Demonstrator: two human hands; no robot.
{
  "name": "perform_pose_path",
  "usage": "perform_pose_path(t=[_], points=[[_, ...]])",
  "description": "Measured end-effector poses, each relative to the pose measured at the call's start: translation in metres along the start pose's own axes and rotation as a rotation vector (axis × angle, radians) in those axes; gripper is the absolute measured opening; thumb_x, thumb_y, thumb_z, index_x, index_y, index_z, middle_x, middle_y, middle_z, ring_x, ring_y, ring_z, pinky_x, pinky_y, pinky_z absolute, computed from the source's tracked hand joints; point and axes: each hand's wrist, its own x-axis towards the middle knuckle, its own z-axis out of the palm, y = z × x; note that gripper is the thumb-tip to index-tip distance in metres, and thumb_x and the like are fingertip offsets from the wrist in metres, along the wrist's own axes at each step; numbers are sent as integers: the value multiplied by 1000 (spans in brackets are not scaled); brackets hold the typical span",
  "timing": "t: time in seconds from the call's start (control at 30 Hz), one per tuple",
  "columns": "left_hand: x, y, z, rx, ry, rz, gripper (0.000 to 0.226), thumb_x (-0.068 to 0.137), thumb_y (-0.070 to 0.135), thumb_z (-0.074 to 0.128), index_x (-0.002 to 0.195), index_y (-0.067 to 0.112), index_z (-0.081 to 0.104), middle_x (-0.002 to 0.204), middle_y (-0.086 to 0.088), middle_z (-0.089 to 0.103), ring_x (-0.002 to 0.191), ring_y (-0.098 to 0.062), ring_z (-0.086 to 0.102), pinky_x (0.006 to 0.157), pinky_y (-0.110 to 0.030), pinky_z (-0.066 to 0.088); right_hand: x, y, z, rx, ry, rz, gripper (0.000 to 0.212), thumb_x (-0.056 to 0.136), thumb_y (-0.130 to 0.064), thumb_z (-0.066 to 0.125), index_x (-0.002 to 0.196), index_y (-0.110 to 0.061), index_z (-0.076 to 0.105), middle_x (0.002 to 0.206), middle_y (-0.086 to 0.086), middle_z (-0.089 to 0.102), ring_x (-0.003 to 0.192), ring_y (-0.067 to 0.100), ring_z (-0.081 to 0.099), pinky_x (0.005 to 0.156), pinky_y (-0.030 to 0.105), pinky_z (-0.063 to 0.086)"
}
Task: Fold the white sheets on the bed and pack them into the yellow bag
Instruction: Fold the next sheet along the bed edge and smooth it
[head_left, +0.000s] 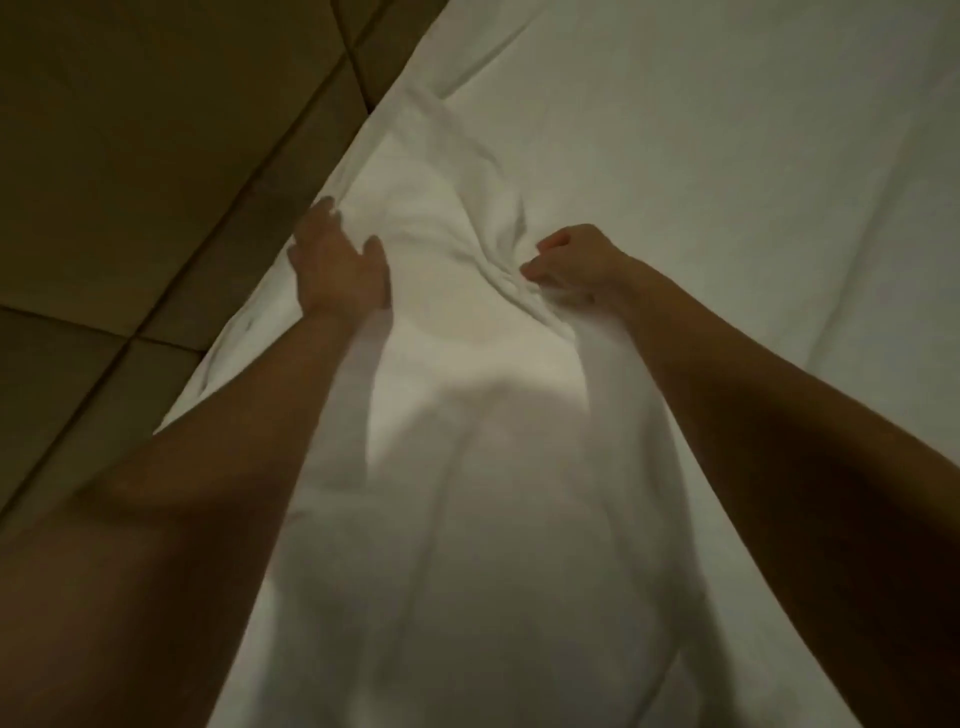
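A white sheet (457, 364) lies in a long rumpled strip along the bed's left side, running from the near edge of the view up toward the far corner. My left hand (337, 265) lies flat on the sheet's left edge, fingers straight and spread. My right hand (569, 265) has its fingers curled into a bunch of the sheet's fabric, with creases radiating from the grip. No yellow bag shows in this view.
The bed (753, 182) spreads white to the right and far side. Brown tiled floor (130, 156) with dark grout lines fills the left, right beside the bed's edge. The light is dim.
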Motion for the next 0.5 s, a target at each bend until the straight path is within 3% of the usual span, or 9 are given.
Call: perform_pose_path(t=[0.07,0.13,0.2,0.27,0.3,0.37,0.4,0.5], points=[[16,-4,-10,-116,-5,-156,72,84,33,66,143,5,35,145,-16,42,136,-31,37,113,-43,30,2,-1,2,-153,-50,-10,25,81,-21,73,71,-26,51,81,-3,54,69,12,48,66,23,43],[23,-2,-16,-270,-9,-268,79,67,42,71,132,4,49,135,-18,53,127,-32,49,108,-44,40,1,-4,0,-203,-68,-41,30,79,-22,74,64,-20,48,58,-7,50,55,9,43,54,20,35],[23,-3,-17,-365,42,-332,51,69,34,73,113,11,65,115,-10,64,107,-26,61,99,-41,49,-6,-4,-4,-118,-96,-56,35,78,-21,75,61,-18,44,43,-10,42,41,5,36,45,17,30],[18,-6,-21,-340,78,-283,8,82,17,69,89,21,69,95,-3,64,92,-17,60,92,-37,53,-17,-2,-5,-36,-151,-102,28,79,-21,75,65,-12,51,53,-3,46,43,6,38,45,17,31],[17,-11,-20,-311,103,-234,11,85,12,67,83,23,67,90,-1,63,88,-15,58,89,-34,53,-23,0,-1,-37,-171,-141,22,78,-19,75,71,-7,57,60,1,49,50,8,42,48,18,32],[11,-20,-20,-283,135,-144,13,84,10,68,96,16,66,98,-4,62,80,-9,55,81,-24,49,-32,9,20,-167,-173,-215,19,77,-15,73,70,-5,58,65,-1,50,62,12,46,55,23,34],[9,-23,-21,-284,141,-123,26,82,10,70,107,15,62,107,-6,61,79,-6,53,79,-21,48,-37,13,34,-292,-154,-241,21,78,-14,69,65,-11,52,67,-5,48,69,15,46,61,25,35],[6,-24,-23,-317,87,-101,53,81,5,69,128,17,50,116,1,55,93,-12,54,86,-28,49,-46,22,68,-602,-48,-323,18,85,-20,57,80,-23,39,86,-6,50,86,21,46,81,36,30]])
